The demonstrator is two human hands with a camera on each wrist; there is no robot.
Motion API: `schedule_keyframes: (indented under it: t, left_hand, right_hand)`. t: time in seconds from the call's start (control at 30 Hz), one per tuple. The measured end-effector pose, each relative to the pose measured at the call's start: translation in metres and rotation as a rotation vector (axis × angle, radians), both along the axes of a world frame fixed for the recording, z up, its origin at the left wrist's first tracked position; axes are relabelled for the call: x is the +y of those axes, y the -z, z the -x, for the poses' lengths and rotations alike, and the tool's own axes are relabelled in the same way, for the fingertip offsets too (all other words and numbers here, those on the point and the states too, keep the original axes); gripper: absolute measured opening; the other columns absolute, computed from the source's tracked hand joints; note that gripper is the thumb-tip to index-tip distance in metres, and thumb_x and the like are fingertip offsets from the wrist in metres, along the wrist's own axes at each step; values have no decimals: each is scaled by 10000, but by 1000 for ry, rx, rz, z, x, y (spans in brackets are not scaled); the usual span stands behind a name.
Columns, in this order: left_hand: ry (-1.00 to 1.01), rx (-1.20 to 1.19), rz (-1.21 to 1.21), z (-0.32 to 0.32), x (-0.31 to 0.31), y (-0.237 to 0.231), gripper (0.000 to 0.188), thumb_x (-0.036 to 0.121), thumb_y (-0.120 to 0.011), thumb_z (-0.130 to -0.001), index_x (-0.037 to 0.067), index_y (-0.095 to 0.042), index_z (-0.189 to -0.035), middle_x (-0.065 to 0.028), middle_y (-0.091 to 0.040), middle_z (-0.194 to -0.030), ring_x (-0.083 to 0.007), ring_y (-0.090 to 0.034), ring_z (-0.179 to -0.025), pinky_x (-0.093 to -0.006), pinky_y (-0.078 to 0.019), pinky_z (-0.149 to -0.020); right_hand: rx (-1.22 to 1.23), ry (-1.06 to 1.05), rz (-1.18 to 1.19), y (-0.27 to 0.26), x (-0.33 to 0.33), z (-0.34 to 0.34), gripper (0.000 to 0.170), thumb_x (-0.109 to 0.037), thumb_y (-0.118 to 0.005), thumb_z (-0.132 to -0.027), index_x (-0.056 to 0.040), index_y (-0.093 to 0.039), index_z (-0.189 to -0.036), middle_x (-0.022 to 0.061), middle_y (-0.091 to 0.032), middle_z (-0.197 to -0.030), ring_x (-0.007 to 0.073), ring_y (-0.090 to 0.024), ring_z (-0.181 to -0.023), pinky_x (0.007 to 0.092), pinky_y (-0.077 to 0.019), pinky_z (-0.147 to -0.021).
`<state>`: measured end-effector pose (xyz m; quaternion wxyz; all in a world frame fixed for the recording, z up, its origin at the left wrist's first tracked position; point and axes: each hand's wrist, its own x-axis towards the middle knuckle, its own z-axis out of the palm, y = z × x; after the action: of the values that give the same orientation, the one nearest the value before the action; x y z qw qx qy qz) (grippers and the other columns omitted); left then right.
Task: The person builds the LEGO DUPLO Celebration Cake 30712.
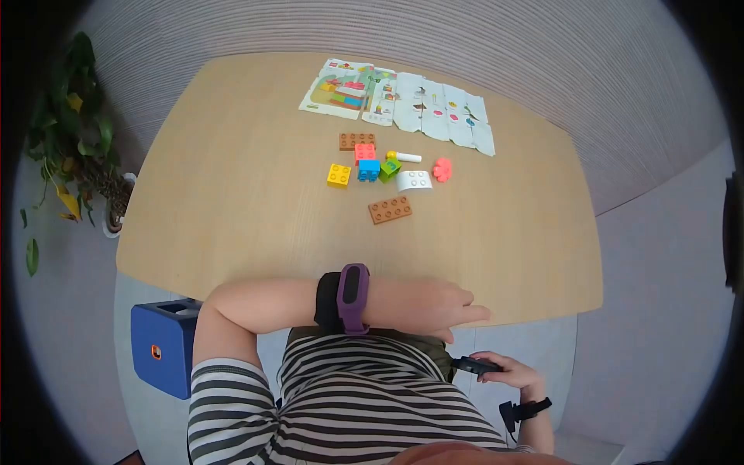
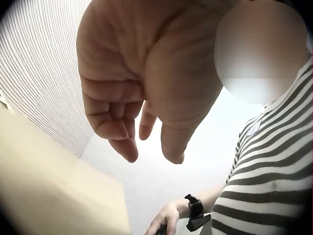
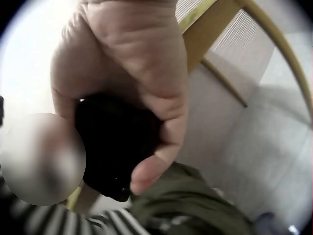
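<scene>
My left hand (image 1: 434,304) is held across my body at the table's front edge, with a purple wristband (image 1: 353,298) on the wrist. Its fingers hang loosely bent and hold nothing, as the left wrist view of the hand (image 2: 146,78) shows. Low beside the body, off the table's front right, my right hand (image 1: 508,372) grips a small black device (image 1: 477,366). In the right wrist view, thumb and fingers wrap round this dark object (image 3: 115,147), its details lost in shadow. Nearest the left hand on the table lies a brown brick plate (image 1: 390,210).
Farther back on the table (image 1: 232,194) are a yellow brick (image 1: 339,176), a blue brick (image 1: 369,170), a white curved brick (image 1: 415,180) and a pink flower piece (image 1: 442,170). Unfolded instruction sheets (image 1: 442,112) lie behind. A blue box (image 1: 161,345) stands at the lower left.
</scene>
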<state>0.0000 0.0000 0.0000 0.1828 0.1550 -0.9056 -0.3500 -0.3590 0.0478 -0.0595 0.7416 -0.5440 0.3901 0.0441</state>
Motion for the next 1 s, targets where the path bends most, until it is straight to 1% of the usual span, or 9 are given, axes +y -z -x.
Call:
schedule_keyframes:
  t: [0.13, 0.3, 0.4, 0.5, 0.6, 0.63, 0.73, 0.83, 1.0]
  left_hand:
    - [24, -18, 38, -3, -3, 0, 506, 187, -654, -836, 28, -448, -1270, -177, -556, -959, -350, -581, -902, -420, -473, -769]
    - [5, -1, -8, -4, 2, 6, 423, 201, -641, -851, 21, -477, -1197, -175, -571, -971, -348, -584, -929, -422, -473, -790]
    - [-17, 39, 27, -4, 1, 5, 375, 200, -671, -822, 13, -505, -1102, -175, -584, -931, -354, -590, -918, -436, -470, -778]
    - [-25, 75, 42, -4, 2, 7, 375, 207, -674, -820, 19, -509, -1099, -169, -585, -928, -347, -590, -912, -432, -469, -775]
    - [-25, 26, 56, -8, 0, 2, 398, 227, -653, -839, 18, -502, -1142, -166, -578, -955, -340, -588, -916, -425, -472, -783]
    - [-8, -13, 53, -9, -1, 0, 418, 244, -629, -861, 15, -494, -1184, -167, -573, -984, -336, -586, -927, -419, -474, -792]
    - [2, 16, 83, -8, -4, 7, 432, 266, -606, -881, 14, -491, -1212, -162, -563, -993, -329, -584, -918, -415, -475, -786]
    - [11, 18, 93, -8, -2, 6, 415, 271, -608, -879, 16, -500, -1188, -153, -551, -960, -323, -580, -888, -414, -473, -764]
    - [3, 15, 103, -10, -4, 8, 395, 275, -610, -875, 21, -510, -1159, -142, -533, -940, -314, -577, -869, -408, -473, -749]
  right_hand:
    - [180, -25, -242, 73, 33, 29, 513, -131, -576, -923, -82, -411, -1406, 45, -585, -1063, 117, -583, -865, 259, -486, -764]
    - [109, 2, -186, 68, 54, 4, 603, -164, -562, -929, -58, -304, -1463, 51, -594, -1012, 99, -567, -857, 236, -465, -743]
    - [204, 253, -268, 76, 64, 2, 670, -205, -580, -918, -26, -251, -1473, 98, -587, -1142, 157, -586, -978, 255, -464, -831]
    - [287, 424, -7, 100, 85, -14, 722, -258, -596, -909, 16, -226, -1465, 185, -523, -1297, 236, -549, -1144, 296, -436, -937]
    - [362, 311, 254, 97, 100, -27, 762, -276, -598, -908, 57, -186, -1456, 259, -424, -1395, 281, -429, -1292, 334, -382, -1016]
    - [345, 400, 286, 97, 109, -34, 673, -255, -601, -897, 31, -290, -1420, 294, -476, -1307, 356, -464, -1243, 366, -402, -998]
    - [351, 188, 711, 112, 102, -50, 535, -171, -593, -865, -17, -400, -1339, 304, -522, -1170, 450, -501, -1106, 435, -437, -933]
    - [279, 96, 936, 130, 95, -60, 420, -117, -567, -833, -38, -475, -1235, 299, -522, -1065, 488, -500, -961, 491, -445, -850]
    - [564, 77, 865, 138, 106, -49, 347, -93, -559, -805, -13, -536, -1142, 263, -543, -1058, 465, -511, -940, 499, -450, -795]
